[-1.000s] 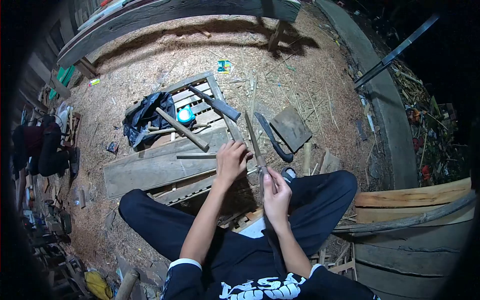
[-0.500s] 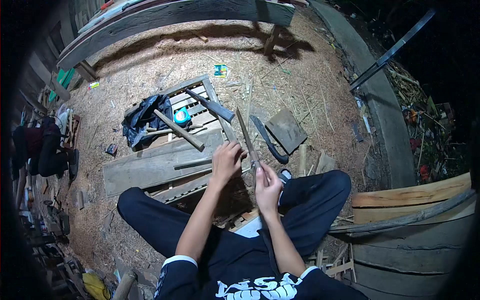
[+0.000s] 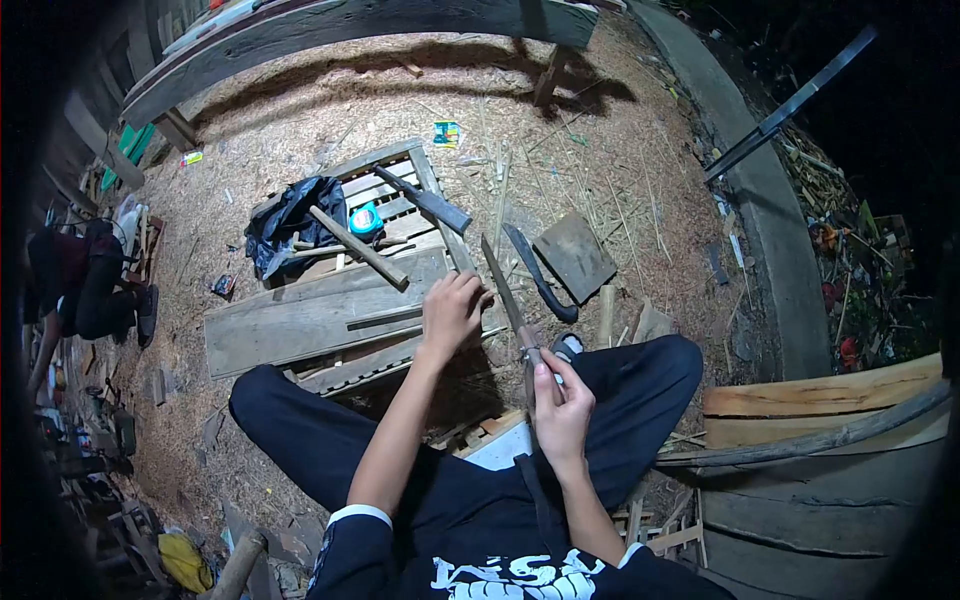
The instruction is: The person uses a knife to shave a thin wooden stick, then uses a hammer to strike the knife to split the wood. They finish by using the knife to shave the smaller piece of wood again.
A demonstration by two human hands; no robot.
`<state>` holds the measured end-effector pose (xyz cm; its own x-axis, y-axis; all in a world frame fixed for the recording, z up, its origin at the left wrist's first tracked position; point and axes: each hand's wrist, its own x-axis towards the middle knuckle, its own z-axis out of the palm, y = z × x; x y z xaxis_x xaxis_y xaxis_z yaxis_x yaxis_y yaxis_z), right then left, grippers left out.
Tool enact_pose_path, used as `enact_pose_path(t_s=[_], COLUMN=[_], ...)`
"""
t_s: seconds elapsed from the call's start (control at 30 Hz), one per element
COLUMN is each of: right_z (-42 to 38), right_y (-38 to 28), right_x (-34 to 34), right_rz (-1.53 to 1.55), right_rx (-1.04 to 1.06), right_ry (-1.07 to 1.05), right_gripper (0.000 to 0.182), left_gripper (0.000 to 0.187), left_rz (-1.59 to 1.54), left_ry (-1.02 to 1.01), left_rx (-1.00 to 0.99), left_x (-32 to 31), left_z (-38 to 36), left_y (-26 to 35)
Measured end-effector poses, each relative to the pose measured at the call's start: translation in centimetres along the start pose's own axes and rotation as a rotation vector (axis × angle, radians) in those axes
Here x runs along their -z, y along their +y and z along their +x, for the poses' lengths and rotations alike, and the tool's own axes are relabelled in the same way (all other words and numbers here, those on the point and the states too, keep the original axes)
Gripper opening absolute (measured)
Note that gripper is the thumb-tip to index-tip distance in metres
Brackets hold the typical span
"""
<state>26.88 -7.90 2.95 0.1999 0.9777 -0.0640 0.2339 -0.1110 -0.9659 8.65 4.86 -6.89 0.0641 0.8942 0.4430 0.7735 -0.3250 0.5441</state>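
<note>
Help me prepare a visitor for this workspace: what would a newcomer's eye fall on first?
Probably the long bladed tool in the right hand, near the centre, its tip pointing forward. Next, the bright turquoise tape measure on the slatted wooden frame, beside a crumpled black bag.

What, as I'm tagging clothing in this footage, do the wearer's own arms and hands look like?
The left hand and right hand show no gloves, and the forearms are bare, with no watch visible. The short sleeves are dark, edged with white bands; the dark shirt has white lettering across its front.
</note>
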Motion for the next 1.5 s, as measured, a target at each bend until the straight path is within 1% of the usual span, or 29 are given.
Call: enact_pose_path(t_s=[0.07,0.23,0.3,0.4,0.47,0.5,0.53,0.6,0.63,0.73,0.8,0.83,0.9,0.93,1.0,1.03,1.1,1.17,1.27,1.33,1.4,1.47,1.5], right_z=[-0.2,-0.6,-0.7,-0.2,2.1,4.3,6.0,7.6,7.3,6.2,5.4,5.5,4.8,4.4,4.8,5.0,4.9,4.2,3.4,3.4,3.2,2.6,2.3], right_y=[-0.2,-0.7,-0.7,-1.1,-0.5,0.0,-1.7,-1.4,-0.8,1.5,4.1,5.0,6.3,6.5,6.4,7.1,7.2,6.8,5.5,3.9,3.3,3.4,3.1], right_x=[0.1,0.6,0.8,0.1,-1.7,-3.2,-4.8,-6.3,-6.3,-5.9,-6.0,-6.1,-6.1,-6.0,-6.0,-6.0,-5.7,-5.1,-3.8,-3.4,-2.9,-2.4,-2.4], right_rz=[-0.010,-0.067,-0.045,-0.002,-0.041,-0.099,-0.145,-0.158,-0.158,0.035,0.132,0.131,0.216,0.215,0.174,0.160,0.147,0.128,0.080,0.079,0.058,-0.021,0.026], right_rx=[0.004,0.042,-0.052,-0.071,-0.003,0.077,0.051,0.026,0.032,0.113,0.079,0.075,0.007,-0.003,0.175,0.195,0.188,0.172,0.187,0.070,0.080,0.136,0.089], right_ry=[0.005,0.002,-0.031,-0.036,-0.037,-0.054,-0.053,-0.040,-0.047,0.029,0.053,0.049,0.078,0.081,0.115,0.115,0.099,0.082,0.073,0.059,0.044,0.034,0.023], right_gripper=[0.033,0.032,0.033,0.034,0.033,0.031,0.030,0.029,0.029,0.030,0.034,0.034,0.034,0.034,0.035,0.035,0.034,0.034,0.033,0.033,0.034,0.034,0.035], left_gripper=[0.021,0.021,0.021,0.023,0.022,0.022,0.022,0.021,0.020,0.020,0.019,0.019,0.018,0.018,0.017,0.017,0.017,0.017,0.017,0.016,0.016,0.016,0.016], left_rz=[-0.006,-0.032,-0.064,-0.051,-0.065,-0.075,-0.076,-0.053,-0.050,-0.060,-0.051,-0.059,-0.066,-0.067,-0.070,-0.072,-0.068,-0.064,-0.062,-0.049,0.019,0.034,0.017], left_ry=[0.042,0.037,0.057,0.040,0.030,0.023,0.018,0.005,0.008,0.041,0.005,0.010,0.002,-0.019,-0.028,-0.024,-0.017,0.030,0.042,0.018,0.039,0.033,0.030], left_rx=[-0.018,-0.002,-0.019,-0.028,-0.026,-0.030,-0.028,-0.023,-0.019,-0.049,-0.024,-0.017,-0.002,0.001,-0.005,0.006,0.023,-0.018,0.008,0.010,-0.077,-0.074,-0.076], left_x=[-0.1,-0.1,-0.1,0.0,-0.1,-0.1,-0.1,0.0,-0.1,-0.3,-0.2,-0.1,0.2,0.1,0.1,0.3,0.3,0.1,0.0,0.2,0.2,-0.3,-0.3], left_z=[0.0,0.0,0.0,0.0,-0.2,-0.2,-0.2,-0.1,-0.1,-0.1,-0.1,0.0,-0.6,-0.6,0.0,0.0,0.0,0.0,0.1,0.1,0.1,-0.1,-0.2], left_y=[-0.1,-0.1,0.0,0.1,0.0,0.0,0.0,-0.1,-0.1,-0.3,-0.2,-0.1,0.0,-0.2,-0.1,0.1,0.0,-0.1,0.0,0.1,-0.2,-0.4,-0.4])
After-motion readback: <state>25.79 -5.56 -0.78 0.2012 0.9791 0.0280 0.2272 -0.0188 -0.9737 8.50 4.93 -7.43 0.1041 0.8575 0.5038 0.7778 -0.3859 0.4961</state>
